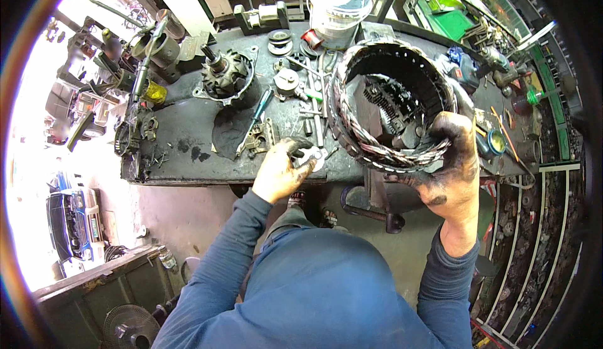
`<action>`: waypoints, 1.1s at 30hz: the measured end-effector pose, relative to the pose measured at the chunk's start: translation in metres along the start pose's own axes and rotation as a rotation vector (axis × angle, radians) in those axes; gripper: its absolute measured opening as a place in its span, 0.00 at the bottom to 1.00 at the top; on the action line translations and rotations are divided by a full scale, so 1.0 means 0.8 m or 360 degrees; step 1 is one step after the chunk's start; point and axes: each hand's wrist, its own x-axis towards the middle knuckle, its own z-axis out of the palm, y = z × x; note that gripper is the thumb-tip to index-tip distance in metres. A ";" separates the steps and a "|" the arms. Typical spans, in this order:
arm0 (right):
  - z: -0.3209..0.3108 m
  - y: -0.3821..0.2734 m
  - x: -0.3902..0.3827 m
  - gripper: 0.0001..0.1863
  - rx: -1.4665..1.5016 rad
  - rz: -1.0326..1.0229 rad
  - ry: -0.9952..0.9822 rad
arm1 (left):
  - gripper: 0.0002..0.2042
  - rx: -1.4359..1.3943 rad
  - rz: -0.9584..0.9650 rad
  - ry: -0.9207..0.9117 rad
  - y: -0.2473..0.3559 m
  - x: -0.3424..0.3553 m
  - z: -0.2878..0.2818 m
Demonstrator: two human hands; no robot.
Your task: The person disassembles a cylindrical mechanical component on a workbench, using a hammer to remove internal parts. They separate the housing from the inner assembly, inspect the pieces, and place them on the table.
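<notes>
My right hand [453, 167] grips the lower right rim of an alternator stator [342, 120], a wide dark ring with braided windings along its edge. The stator is raised and tilted, so its opening faces me. Through the opening, parts on the bench show. My left hand [284, 168] is closed on a small pale round piece [312, 158] at the bench's front edge; its exact kind is not clear. Beyond that hand lie a greasy metal bracket [262, 137] and a screwdriver [262, 105] with a blue handle. Farther left stands a finned rotor [227, 76] in its housing, shaft upward.
A white bucket [339, 13] stands at the bench's back, with pulleys [280, 42] beside it. A vise [151, 54] is at the left end. A power drill [493, 59] and bottles crowd the right. Shelves of parts [527, 242] line the right side.
</notes>
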 end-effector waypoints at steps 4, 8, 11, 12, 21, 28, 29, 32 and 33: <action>-0.006 -0.003 0.001 0.39 -0.0062 -0.0049 -0.0072 | 0.34 -0.1441 -0.0154 0.0092 0.085 -0.011 -0.030; -0.014 0.000 0.001 0.39 -0.0138 -0.0124 -0.0089 | 0.49 -0.1921 0.0369 0.0169 0.165 0.011 -0.062; -0.015 -0.002 -0.001 0.39 0.0003 0.0024 -0.0200 | 0.33 -0.1879 0.0228 -0.0010 0.203 0.021 -0.073; -0.013 -0.001 0.001 0.38 -0.0020 -0.0026 -0.0142 | 0.28 -0.1883 0.0295 -0.0103 0.209 0.026 -0.074; -0.039 -0.013 0.000 0.61 -0.0229 -0.0066 -0.0076 | 0.16 -0.2337 -0.0398 -0.0166 0.202 0.053 -0.086; -0.075 0.010 -0.075 0.54 -0.0002 0.0644 0.0216 | 0.11 -0.2363 -0.0336 -0.0149 0.209 0.048 -0.086; -0.071 0.013 -0.086 0.53 0.0063 0.0717 0.0240 | 0.11 -0.2392 -0.0258 -0.0193 0.210 0.049 -0.086; -0.060 0.021 -0.112 0.41 -0.0066 0.0568 0.0290 | 0.15 -0.2438 -0.0266 -0.0125 0.208 0.052 -0.087; -0.056 0.023 -0.117 0.39 -0.0162 0.0496 0.0285 | 0.17 -0.2433 -0.0293 -0.0064 0.207 0.054 -0.087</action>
